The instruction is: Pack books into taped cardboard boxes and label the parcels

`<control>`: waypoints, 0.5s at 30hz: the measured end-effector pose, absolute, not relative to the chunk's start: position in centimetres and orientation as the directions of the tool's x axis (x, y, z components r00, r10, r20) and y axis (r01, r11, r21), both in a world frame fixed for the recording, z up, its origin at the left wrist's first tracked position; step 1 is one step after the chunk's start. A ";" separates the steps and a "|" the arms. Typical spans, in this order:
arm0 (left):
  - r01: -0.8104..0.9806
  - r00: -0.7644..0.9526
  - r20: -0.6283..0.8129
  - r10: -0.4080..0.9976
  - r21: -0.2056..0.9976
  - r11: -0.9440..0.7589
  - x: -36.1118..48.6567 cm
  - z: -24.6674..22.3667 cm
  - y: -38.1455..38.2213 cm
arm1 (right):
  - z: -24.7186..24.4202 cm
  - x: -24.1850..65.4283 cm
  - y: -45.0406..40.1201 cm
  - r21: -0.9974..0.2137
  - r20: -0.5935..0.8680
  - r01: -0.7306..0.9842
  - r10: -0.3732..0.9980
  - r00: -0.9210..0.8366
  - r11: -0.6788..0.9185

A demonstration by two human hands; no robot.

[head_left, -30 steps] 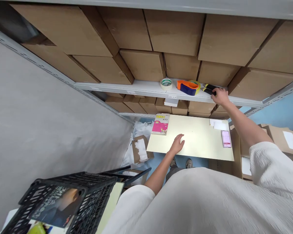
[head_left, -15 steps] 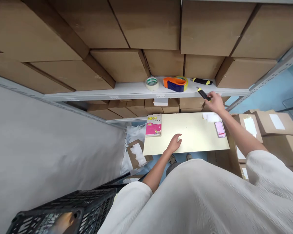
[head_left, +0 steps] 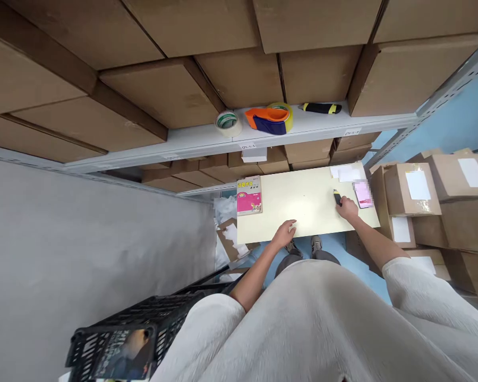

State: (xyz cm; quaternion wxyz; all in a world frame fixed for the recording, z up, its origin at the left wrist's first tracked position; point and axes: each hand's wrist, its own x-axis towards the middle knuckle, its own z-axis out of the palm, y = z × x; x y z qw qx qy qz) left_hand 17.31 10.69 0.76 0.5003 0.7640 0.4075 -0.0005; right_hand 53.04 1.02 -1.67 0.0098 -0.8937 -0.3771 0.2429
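Note:
Over the right part of the pale tabletop (head_left: 306, 207), my right hand (head_left: 347, 209) is closed around a black and yellow utility knife (head_left: 337, 197). To its right lies a phone (head_left: 363, 194) with a pink screen, and white paper slips (head_left: 347, 173) lie behind it. My left hand (head_left: 284, 233) rests at the near edge of the tabletop, its fingers apart and holding nothing. A book (head_left: 249, 196) with a pink and pale cover lies at the left end.
On the shelf (head_left: 207, 131) above are a masking tape roll (head_left: 228, 123), an orange and blue tape dispenser (head_left: 267, 121) and a second utility knife (head_left: 321, 108). Cardboard boxes (head_left: 412, 185) are stacked at right. A black crate (head_left: 115, 350) stands lower left.
My right hand has come down from the shelf edge to the tabletop with the utility knife. My left hand stays near the table edge. The view has shifted a little.

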 end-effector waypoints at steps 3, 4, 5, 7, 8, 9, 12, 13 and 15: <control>0.627 0.651 -0.412 0.638 0.766 -0.145 16.9 0.5 10.2 | -3.0 53.6 0.9 -0.153 -0.433 0.690 0.676 0.596 -0.707; 0.626 0.648 -0.408 0.643 0.766 -0.145 16.9 0.4 10.1 | -3.4 53.7 0.9 -0.146 -0.430 0.698 0.681 0.593 -0.701; 0.625 0.648 -0.404 0.646 0.767 -0.147 16.8 0.3 10.0 | -3.6 53.8 0.8 -0.143 -0.426 0.706 0.687 0.589 -0.694; 0.624 0.651 -0.398 0.646 0.766 -0.157 16.7 0.2 9.9 | -4.0 53.8 0.6 -0.142 -0.422 0.718 0.698 0.579 -0.682; 0.624 0.652 -0.397 0.645 0.765 -0.160 16.6 0.2 9.9 | -4.0 53.6 0.5 -0.140 -0.421 0.722 0.701 0.577 -0.678; 0.624 0.653 -0.397 0.645 0.764 -0.161 16.6 0.2 10.0 | -3.9 53.5 0.5 -0.134 -0.418 0.724 0.701 0.578 -0.676; 0.615 0.651 -0.389 0.652 0.774 -0.152 16.5 0.3 10.3 | -2.7 52.9 1.2 -0.130 -0.377 0.726 0.711 0.594 -0.675; 0.607 0.651 -0.380 0.657 0.780 -0.150 16.4 0.4 10.5 | -1.8 52.7 1.9 -0.151 -0.341 0.727 0.726 0.597 -0.670; 0.590 0.653 -0.359 0.667 0.793 -0.151 16.5 0.6 11.1 | 0.8 52.4 4.6 -0.245 -0.218 0.744 0.783 0.582 -0.622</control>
